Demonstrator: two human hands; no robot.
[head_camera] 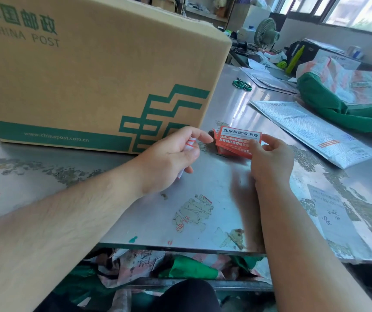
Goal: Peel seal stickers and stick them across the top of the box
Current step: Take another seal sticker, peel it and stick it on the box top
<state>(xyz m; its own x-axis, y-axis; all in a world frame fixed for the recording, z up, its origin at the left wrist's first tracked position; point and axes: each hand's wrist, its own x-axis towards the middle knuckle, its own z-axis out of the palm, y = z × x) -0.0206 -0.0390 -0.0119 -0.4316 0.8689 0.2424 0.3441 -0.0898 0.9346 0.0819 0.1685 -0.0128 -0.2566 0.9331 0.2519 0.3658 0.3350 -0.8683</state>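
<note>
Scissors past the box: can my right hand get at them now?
Probably, with a stretch. Only bare table lies between the right hand and the scissors. But that hand pinches the stickers, so it should set them down first.

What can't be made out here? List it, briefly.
Head view only.
- Top of the box: above the camera's sightline, cut by the upper edge.
- Crumpled paper: mostly buried in the curled fingers of the left hand.
- Pile of stickers: the right hand covers its lower corner; count unclear, small print blurred.
</note>
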